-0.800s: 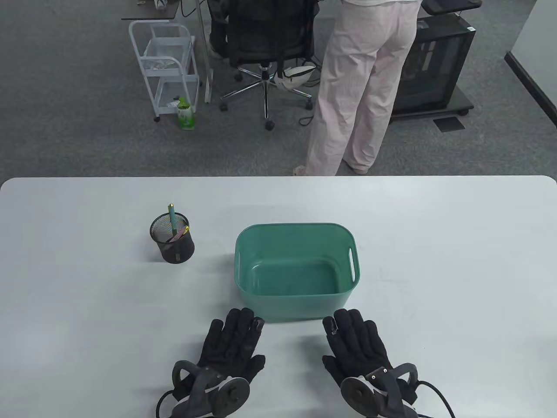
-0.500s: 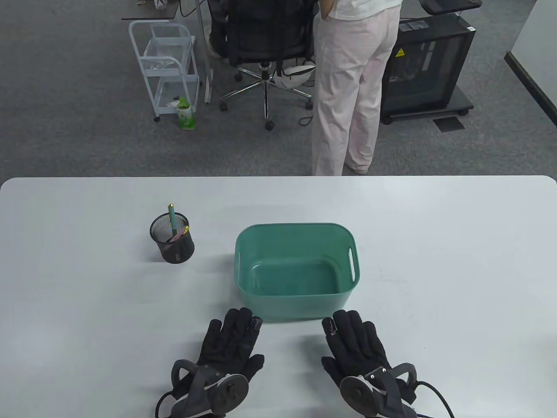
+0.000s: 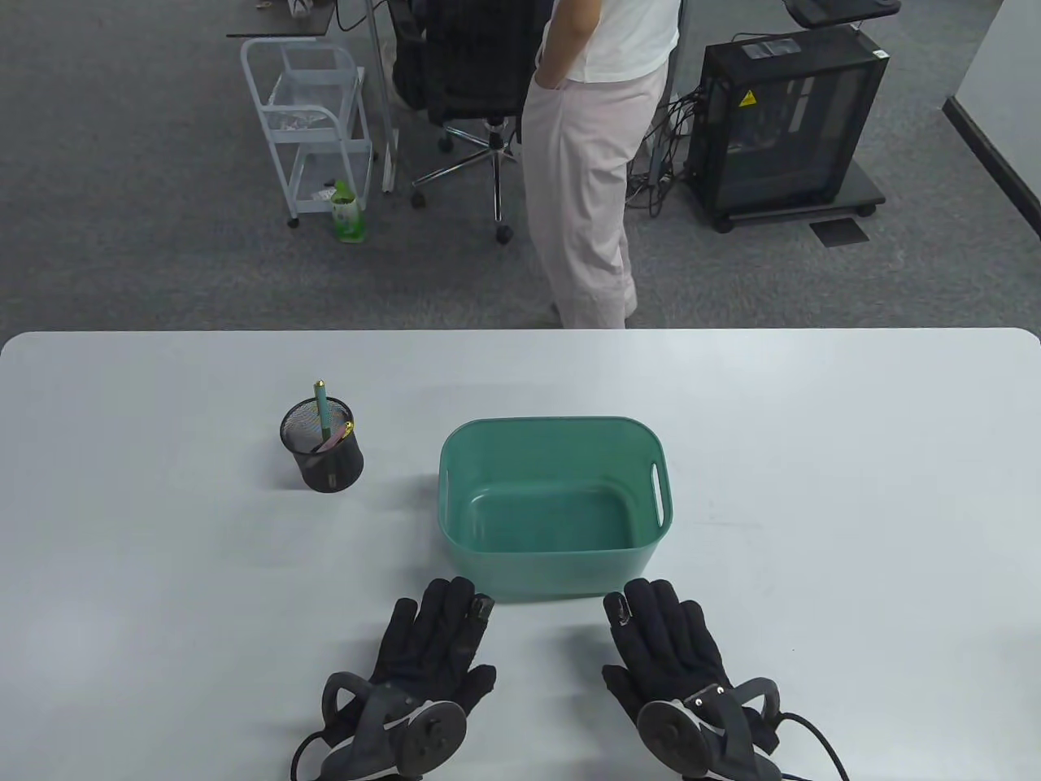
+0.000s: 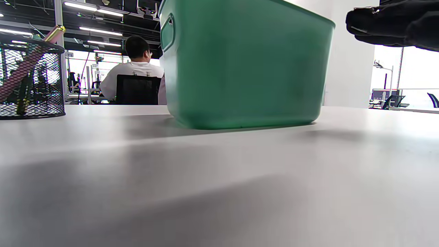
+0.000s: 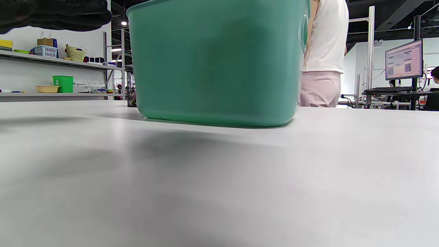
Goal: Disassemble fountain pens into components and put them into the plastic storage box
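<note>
Two pens stand in a black mesh cup [image 3: 322, 445] on the left part of the white table [image 3: 813, 455]: a green pen [image 3: 322, 404] rises upright above the rim, and a pink pen [image 3: 335, 437] leans beside it with its gold tip at the rim. In the left wrist view the cup [image 4: 31, 78] shows the pink pen [image 4: 20, 73] slanting behind the mesh. To the right of the cup, apart from it, sits the green box [image 3: 553, 506], with nothing visible inside.

The left hand [image 3: 431, 643] lies flat on the table, fingers straight and holding nothing, its fingertips just short of the box's near wall. The right hand [image 3: 671, 647] lies the same way, flat and empty, just before the box's near right corner.

Beyond the table a person [image 3: 590, 154] in pale trousers stands by an office chair [image 3: 480, 81].
</note>
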`<state>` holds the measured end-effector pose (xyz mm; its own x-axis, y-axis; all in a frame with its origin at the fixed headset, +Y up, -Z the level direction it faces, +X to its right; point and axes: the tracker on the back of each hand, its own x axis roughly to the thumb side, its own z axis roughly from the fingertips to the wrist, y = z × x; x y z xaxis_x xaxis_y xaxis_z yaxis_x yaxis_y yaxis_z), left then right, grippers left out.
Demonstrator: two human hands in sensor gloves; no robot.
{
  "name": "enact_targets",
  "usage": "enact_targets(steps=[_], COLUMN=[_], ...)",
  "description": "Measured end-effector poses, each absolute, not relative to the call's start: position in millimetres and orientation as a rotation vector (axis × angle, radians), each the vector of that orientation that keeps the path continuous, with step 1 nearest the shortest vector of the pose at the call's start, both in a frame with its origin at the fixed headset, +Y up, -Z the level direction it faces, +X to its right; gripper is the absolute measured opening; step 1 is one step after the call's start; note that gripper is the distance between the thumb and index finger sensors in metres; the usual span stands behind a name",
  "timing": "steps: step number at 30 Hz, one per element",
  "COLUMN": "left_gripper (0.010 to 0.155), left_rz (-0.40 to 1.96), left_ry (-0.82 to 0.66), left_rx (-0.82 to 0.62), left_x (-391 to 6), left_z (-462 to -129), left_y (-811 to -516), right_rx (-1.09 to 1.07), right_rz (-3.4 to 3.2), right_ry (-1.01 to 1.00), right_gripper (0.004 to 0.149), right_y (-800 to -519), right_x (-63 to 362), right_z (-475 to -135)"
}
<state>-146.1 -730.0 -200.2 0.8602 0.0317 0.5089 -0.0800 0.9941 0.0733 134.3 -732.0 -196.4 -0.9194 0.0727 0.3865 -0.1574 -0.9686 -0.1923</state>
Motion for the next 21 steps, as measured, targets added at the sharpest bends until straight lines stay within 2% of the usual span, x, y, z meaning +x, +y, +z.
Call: enact_targets(steps=[14,21], left_gripper=[0.073,0.074], left_rz=[0.047,0.018], left_ry=[-0.560,-0.551], left_rx=[0.098,0.215], left_x=[-143,-145], left_z=[-196,-189], left_y=[-730,-713], right_rx=[0.590,0.582], right_rz=[2.922,2.909], right_ry=[-0.321,-0.341], right_gripper=[0.070,0.070], right_y=[-732,-730], right_x=[136,138], right_z=[-196,-193])
